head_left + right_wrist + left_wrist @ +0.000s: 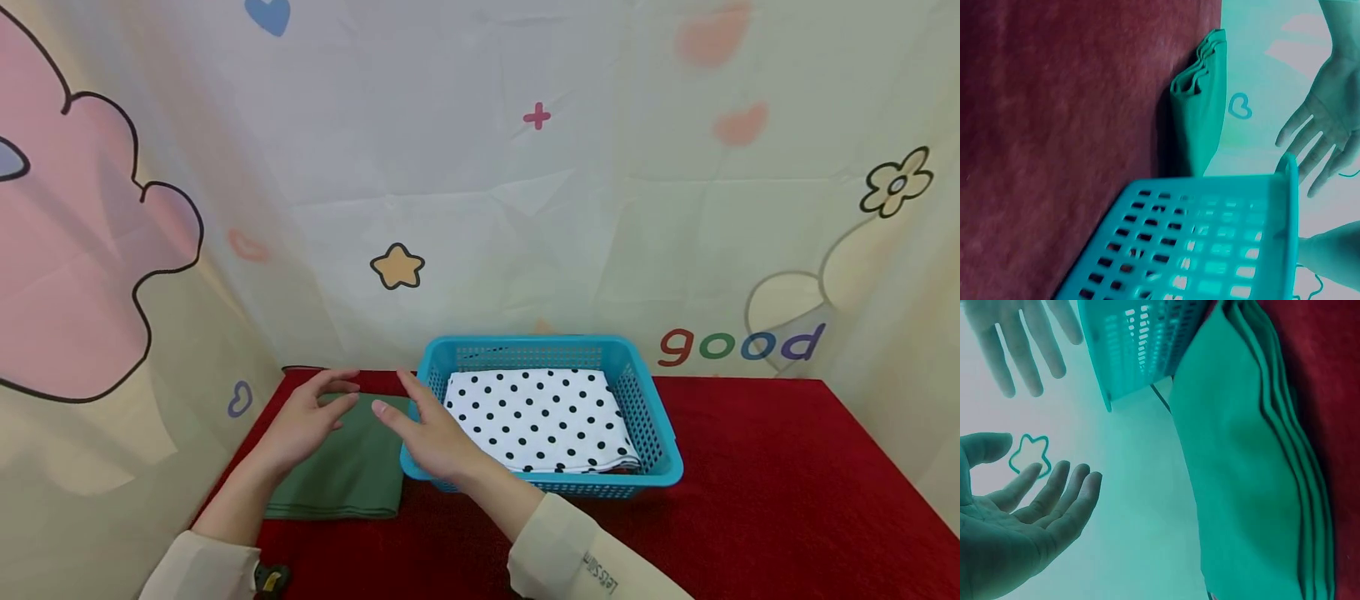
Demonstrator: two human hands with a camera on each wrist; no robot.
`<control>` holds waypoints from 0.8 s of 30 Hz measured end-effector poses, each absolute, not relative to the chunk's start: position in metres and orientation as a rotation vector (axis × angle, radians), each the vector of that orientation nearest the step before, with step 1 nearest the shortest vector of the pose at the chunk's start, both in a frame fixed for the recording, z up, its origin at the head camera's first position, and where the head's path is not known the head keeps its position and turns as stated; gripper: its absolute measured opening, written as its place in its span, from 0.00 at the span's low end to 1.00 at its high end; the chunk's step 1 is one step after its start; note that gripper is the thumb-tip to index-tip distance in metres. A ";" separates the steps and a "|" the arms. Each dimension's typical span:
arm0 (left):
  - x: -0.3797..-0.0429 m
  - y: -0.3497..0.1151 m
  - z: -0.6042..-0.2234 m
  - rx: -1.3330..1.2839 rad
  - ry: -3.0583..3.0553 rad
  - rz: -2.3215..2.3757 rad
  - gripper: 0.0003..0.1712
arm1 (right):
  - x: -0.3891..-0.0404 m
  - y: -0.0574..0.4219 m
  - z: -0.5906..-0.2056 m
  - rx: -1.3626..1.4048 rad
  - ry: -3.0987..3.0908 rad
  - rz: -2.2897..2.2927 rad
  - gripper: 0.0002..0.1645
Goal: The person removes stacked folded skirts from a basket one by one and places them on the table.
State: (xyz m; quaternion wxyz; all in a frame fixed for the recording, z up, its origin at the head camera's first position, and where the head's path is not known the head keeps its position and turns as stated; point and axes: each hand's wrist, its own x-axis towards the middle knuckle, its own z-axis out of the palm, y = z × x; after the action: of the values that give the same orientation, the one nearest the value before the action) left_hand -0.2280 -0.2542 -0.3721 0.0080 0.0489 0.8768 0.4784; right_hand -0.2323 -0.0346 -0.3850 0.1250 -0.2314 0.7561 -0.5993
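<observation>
My left hand (pixel 306 423) hovers over a folded green cloth (pixel 360 475), with its fingers loosely bent and nothing in them. To its right, my right hand (pixel 431 437) is held above the left edge of a blue plastic basket (pixel 577 481), palm turned toward the left hand and fingers fairly straight. Inside the basket lies a folded white cloth with black dots (pixel 536 417). The left wrist view shows the stacked folds of the green cloth (pixel 1235 456) below the hands, apart from them. In the right wrist view the basket's perforated wall (pixel 1210 206) hides much of the right hand.
The basket and green cloth sit side by side on a red-covered table (pixel 750 467). A pale printed curtain (pixel 480 208) stands behind the table and along both sides. A small dark object (pixel 272 578) shows by the left sleeve.
</observation>
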 end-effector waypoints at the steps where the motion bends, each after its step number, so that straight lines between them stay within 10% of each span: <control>1: -0.228 -0.252 -0.372 0.153 2.734 1.496 0.30 | -0.234 -0.032 -0.385 -0.667 2.207 -1.747 0.48; 24: -0.237 -0.197 -0.367 0.208 2.677 1.512 0.34 | -0.250 0.022 -0.387 -0.461 2.306 -1.716 0.47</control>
State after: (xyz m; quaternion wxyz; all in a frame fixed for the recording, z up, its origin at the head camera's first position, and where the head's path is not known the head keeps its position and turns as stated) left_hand -0.2368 -0.1969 -0.3665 0.0302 0.0673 0.8684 0.4904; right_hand -0.2496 0.0217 -0.3874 0.1149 -0.1574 0.7869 -0.5854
